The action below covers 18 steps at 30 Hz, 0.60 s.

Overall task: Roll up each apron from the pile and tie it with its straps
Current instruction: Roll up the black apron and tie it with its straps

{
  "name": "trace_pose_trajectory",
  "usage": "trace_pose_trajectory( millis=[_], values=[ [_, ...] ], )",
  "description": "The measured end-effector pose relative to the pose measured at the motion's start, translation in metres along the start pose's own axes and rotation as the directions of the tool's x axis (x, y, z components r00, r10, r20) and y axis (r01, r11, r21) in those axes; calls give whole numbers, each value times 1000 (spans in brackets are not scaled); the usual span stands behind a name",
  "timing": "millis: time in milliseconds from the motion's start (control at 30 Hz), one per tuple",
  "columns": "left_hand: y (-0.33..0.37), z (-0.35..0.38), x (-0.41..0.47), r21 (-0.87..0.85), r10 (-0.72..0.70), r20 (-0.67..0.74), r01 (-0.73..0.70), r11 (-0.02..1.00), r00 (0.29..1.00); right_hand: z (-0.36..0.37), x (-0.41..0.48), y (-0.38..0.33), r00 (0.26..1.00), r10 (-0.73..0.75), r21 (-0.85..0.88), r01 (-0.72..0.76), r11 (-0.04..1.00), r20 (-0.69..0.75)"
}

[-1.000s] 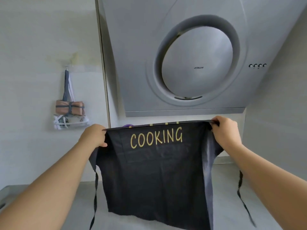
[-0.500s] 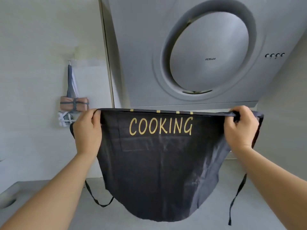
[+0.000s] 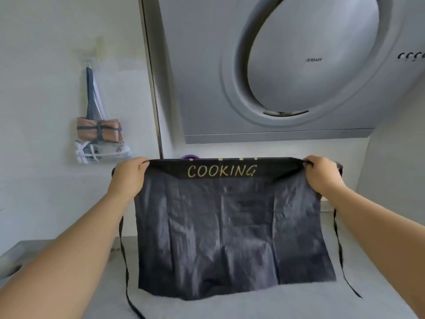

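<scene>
A black apron (image 3: 230,226) with gold "COOKING" lettering is stretched out in front of me, its lower part lying on the grey counter (image 3: 276,305). My left hand (image 3: 128,178) grips its top left corner and my right hand (image 3: 322,176) grips its top right corner. Thin black straps (image 3: 125,272) trail down on both sides onto the counter. Two rolled and tied aprons hang on the wall at the left, a tan apron (image 3: 99,130) above a pale one (image 3: 101,150).
A large grey range hood (image 3: 287,72) hangs above the counter behind the apron. A purple object (image 3: 189,157) peeks over the apron's top edge. A sink edge (image 3: 9,265) shows at the far left. Tiled walls close in left and right.
Both hands have lowered the apron from hanging in the air so that its body now lies on the counter. The view has tilted down.
</scene>
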State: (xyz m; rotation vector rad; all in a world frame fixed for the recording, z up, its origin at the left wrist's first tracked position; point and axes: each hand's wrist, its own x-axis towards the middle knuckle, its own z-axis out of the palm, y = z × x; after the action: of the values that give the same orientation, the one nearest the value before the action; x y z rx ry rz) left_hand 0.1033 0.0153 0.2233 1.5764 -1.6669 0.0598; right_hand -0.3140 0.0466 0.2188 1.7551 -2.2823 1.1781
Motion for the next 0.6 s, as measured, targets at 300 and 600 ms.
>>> trace_pose_trajectory(
  millis=[300,600],
  values=[
    [-40,9,-113,-56,188,-296,-213,975,937,-6,-102,30,949,-56,235,133,963,-309],
    [-144,84,-279,124,-165,503,118,985,849,98,-229,116,846,158,-263,-22,965,510]
  ],
)
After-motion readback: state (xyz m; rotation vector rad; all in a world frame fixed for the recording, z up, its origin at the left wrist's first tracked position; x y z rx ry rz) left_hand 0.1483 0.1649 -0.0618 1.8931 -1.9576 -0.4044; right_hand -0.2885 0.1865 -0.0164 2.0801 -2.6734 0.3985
